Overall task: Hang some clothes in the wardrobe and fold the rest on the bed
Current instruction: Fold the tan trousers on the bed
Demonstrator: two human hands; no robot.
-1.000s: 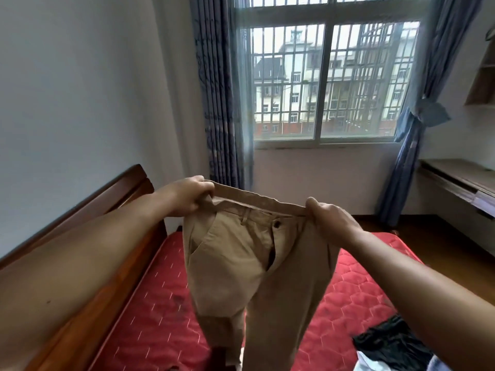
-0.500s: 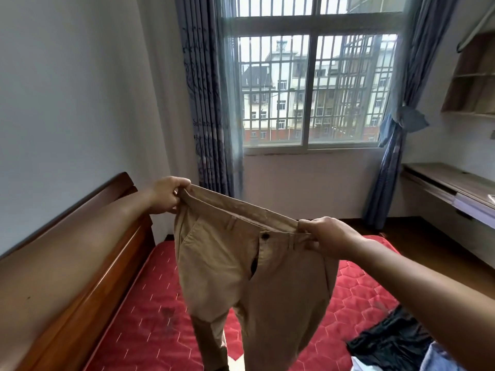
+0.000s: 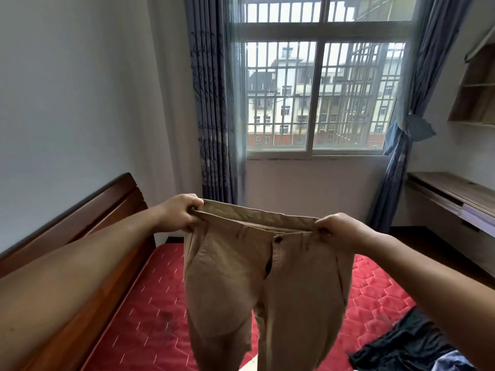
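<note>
Soft daylight came in through the window [image 3: 316,97], the only light source in view, and the sky in its top panes was washed out almost white. The left wall [image 3: 67,103] looked dull grey. The trousers [image 3: 241,290], lit from behind, appeared flat with faint fold shadows. Wide-angle distortion bowed the curtain [image 3: 211,103] and the shelf [image 3: 476,89] near the edges. Fine detail was smeared, and the black garment [image 3: 407,344] showed as a shapeless dark patch.

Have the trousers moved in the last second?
Yes. Against the window sill, the trousers have tilted: their top edge sloped down rightward, now nearer level.
</note>
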